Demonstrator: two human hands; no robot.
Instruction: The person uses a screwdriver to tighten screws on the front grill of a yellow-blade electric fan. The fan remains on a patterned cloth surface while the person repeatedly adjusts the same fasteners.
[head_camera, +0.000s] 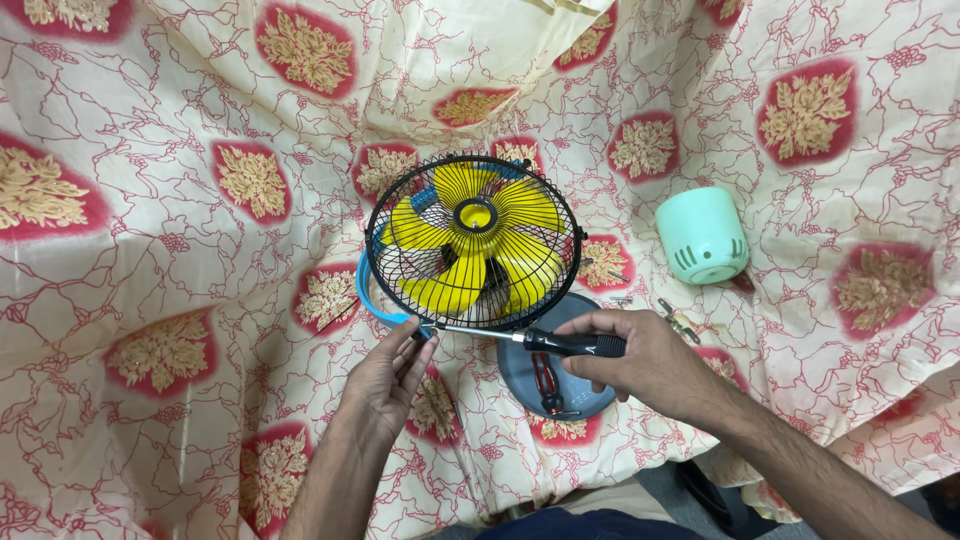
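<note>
At centre frame, our right hand (640, 362) fingers clamp a screwdriver (545, 341); our left hand (388, 375) fingers pinch the fan's wire guard (473, 243) rim.

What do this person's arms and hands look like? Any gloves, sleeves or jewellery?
Both are bare. The left hand and right hand wear no gloves, and no rings or watch show. No sleeve is visible: both forearms are uncovered right to the picture's lower edge. Fine hair shows on them. Nails look short and unpainted.
</note>
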